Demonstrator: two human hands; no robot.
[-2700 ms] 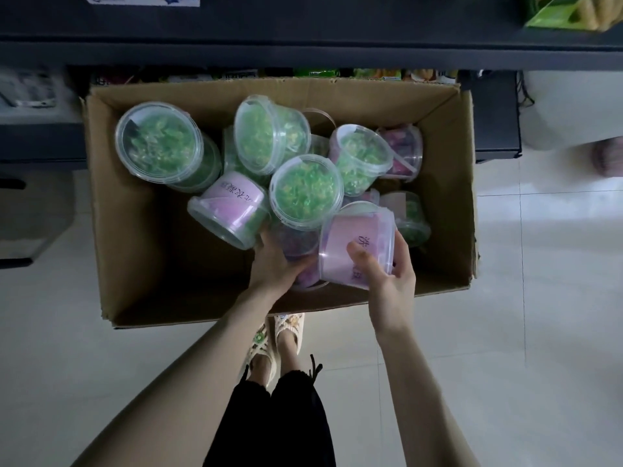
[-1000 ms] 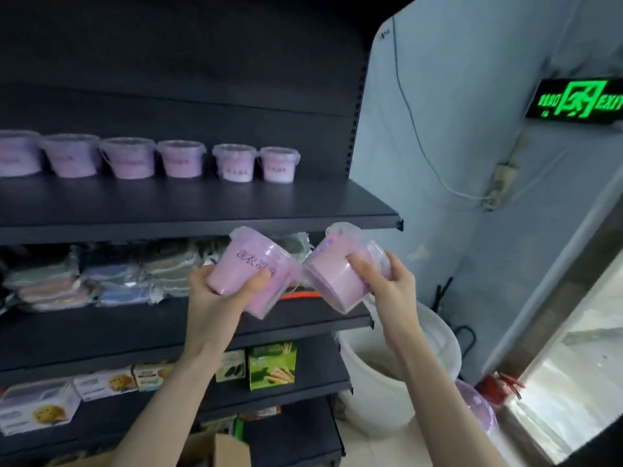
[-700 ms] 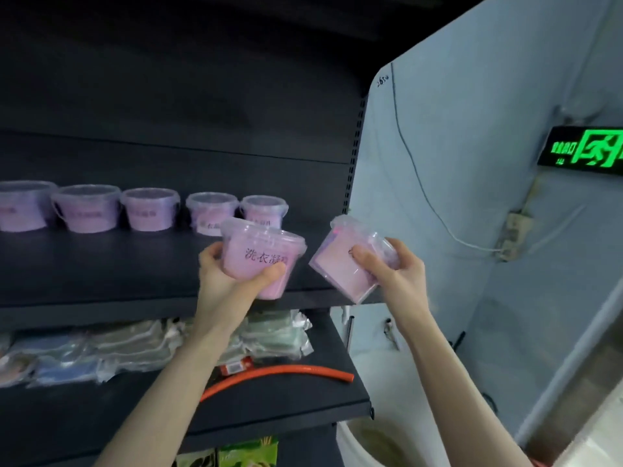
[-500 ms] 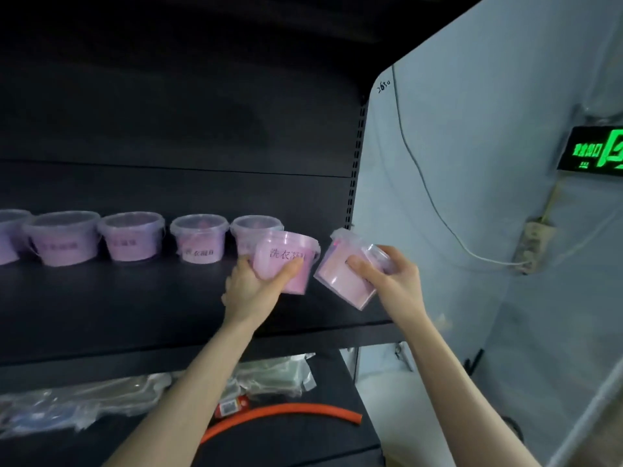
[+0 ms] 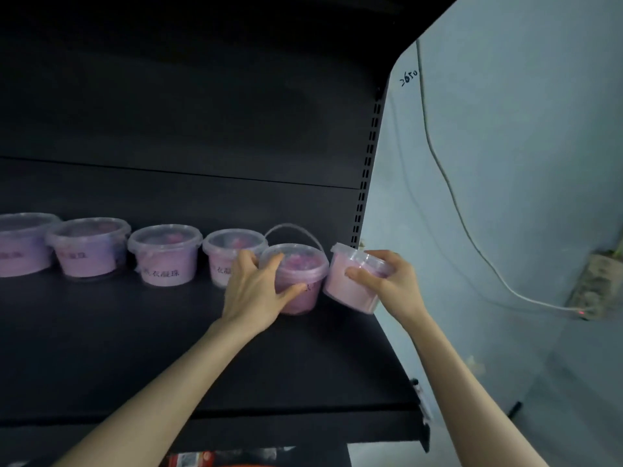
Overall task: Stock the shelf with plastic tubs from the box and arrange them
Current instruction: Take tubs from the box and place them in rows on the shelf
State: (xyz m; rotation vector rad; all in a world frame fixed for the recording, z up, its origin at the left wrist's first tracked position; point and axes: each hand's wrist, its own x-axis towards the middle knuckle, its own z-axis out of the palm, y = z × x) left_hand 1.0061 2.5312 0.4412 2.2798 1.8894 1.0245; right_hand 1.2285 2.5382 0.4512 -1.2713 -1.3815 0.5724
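Head view, and from here the person is reaching onto a dark shelf (image 5: 202, 348) that fills the left and middle of the frame. The left hand (image 5: 256, 291) is wrapped around a pink tub (image 5: 296, 281) just right of centre, thumb across the front wall and fingers (image 5: 269, 264) curled over the far side near the lid. The tub stands upright on the shelf board, its lid up, its thin carry handle (image 5: 291, 230) arched above it. It looks placed there to extend the row, since it sits just beside the last of four tubs (image 5: 232, 251) lined up toward the left edge of the frame, their labels facing out.

The right hand (image 5: 387, 281) pinches a second tub (image 5: 357, 281) between thumb in front and fingers over the rim. This one is tilted, its top leaning toward the upper left and its base kicked out toward the lower right; whether the base touches the board I cannot tell. It hangs at the right end of the shelf, just beside the first tub and close to the slotted upright (image 5: 367, 163). My guess is it is held canted to slip into the narrow gap left at the row's end, and it will need righting so its up-and-down axis matches its neighbours.
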